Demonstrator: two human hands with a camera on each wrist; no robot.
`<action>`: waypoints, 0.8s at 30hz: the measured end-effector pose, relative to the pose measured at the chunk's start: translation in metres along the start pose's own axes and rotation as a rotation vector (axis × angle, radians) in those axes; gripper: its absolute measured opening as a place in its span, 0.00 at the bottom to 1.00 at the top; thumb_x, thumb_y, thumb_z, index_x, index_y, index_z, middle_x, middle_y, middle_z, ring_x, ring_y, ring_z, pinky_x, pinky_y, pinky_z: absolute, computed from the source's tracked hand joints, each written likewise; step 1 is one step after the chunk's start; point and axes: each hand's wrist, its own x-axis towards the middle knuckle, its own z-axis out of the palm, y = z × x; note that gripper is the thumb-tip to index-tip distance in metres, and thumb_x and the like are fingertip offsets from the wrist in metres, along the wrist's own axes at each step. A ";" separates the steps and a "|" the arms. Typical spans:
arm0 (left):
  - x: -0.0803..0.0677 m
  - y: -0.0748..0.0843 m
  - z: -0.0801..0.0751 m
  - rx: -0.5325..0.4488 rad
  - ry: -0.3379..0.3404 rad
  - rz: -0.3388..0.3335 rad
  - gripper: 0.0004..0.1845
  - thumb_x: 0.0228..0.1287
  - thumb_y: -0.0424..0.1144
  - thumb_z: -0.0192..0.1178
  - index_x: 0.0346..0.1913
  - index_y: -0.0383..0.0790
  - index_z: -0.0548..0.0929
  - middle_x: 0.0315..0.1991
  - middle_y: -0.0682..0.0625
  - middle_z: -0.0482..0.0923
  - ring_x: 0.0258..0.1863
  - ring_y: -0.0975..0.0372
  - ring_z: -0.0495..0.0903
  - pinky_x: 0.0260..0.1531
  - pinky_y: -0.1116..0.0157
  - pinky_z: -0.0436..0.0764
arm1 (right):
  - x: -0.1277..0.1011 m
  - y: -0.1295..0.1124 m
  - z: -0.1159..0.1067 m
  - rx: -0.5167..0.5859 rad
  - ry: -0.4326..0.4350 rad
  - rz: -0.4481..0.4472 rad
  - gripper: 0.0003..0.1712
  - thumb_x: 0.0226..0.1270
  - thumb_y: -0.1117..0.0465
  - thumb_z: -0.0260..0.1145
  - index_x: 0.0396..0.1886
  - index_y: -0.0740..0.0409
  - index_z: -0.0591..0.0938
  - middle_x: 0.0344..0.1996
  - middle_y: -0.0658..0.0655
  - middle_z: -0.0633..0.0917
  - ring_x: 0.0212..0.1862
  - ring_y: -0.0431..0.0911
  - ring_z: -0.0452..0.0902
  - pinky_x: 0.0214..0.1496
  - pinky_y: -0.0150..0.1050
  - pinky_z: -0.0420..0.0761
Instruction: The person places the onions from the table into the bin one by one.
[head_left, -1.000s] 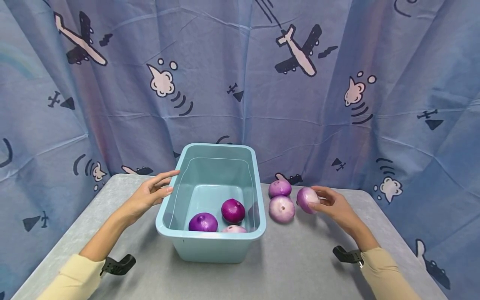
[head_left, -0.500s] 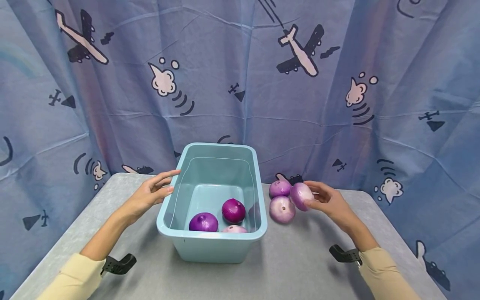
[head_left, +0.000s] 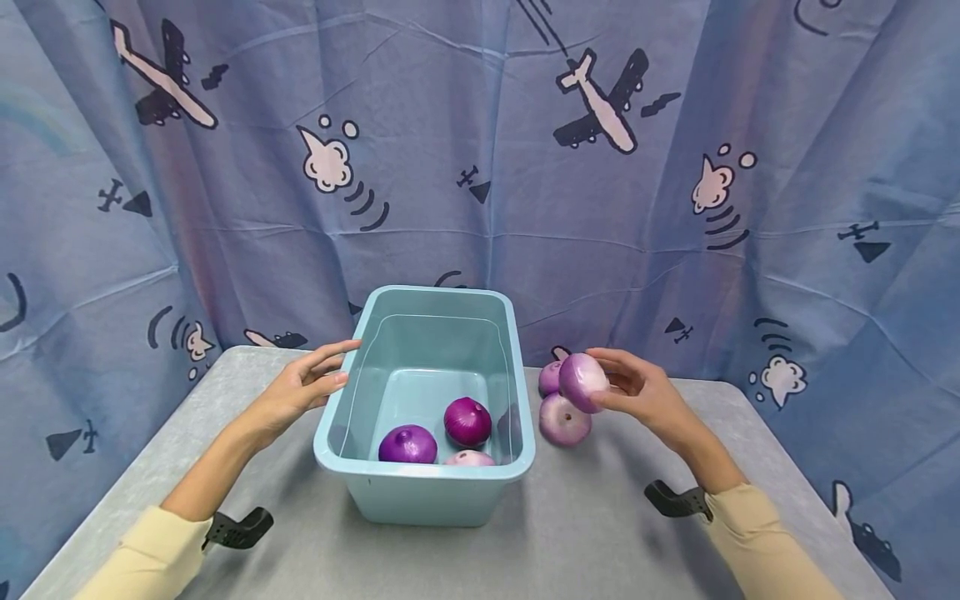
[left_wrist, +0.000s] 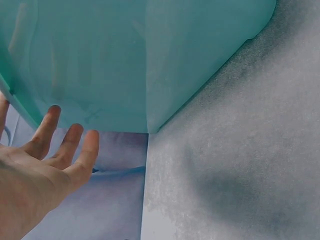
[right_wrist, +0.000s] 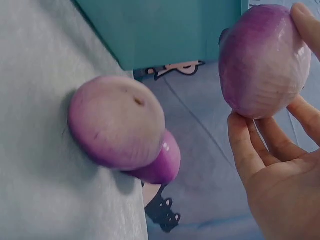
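Observation:
My right hand (head_left: 641,392) holds a purple-and-white onion (head_left: 582,382) between thumb and fingers, lifted off the table. In the right wrist view the held onion (right_wrist: 265,62) shows whole, with a pale onion (right_wrist: 117,122) and a darker purple onion (right_wrist: 162,162) on the table beyond. A light blue bin (head_left: 424,472) stands left of them; in it lie a dark purple onion (head_left: 467,422), a violet onion (head_left: 407,445) and a pale onion (head_left: 470,458), partly hidden by the front rim. At the bin's left rim is my left hand (head_left: 292,396), fingers extended; in the left wrist view its fingers (left_wrist: 87,150) are spread beside the bin wall.
The grey table (head_left: 585,533) runs under everything. A blue curtain (head_left: 420,167) printed with planes hangs close behind the table's far edge. Black bands (head_left: 240,528) circle both wrists.
My right hand has carried the onion up and to the left, from beside the two table onions to above them, partly covering the rear one. The left hand and the bin stay put.

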 end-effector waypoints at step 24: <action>0.001 -0.001 -0.001 0.008 0.003 0.000 0.30 0.76 0.40 0.59 0.77 0.42 0.66 0.70 0.35 0.66 0.62 0.47 0.74 0.58 0.46 0.73 | 0.029 -0.026 0.036 0.095 -0.012 -0.142 0.34 0.63 0.73 0.73 0.69 0.63 0.75 0.63 0.61 0.78 0.59 0.52 0.78 0.57 0.41 0.79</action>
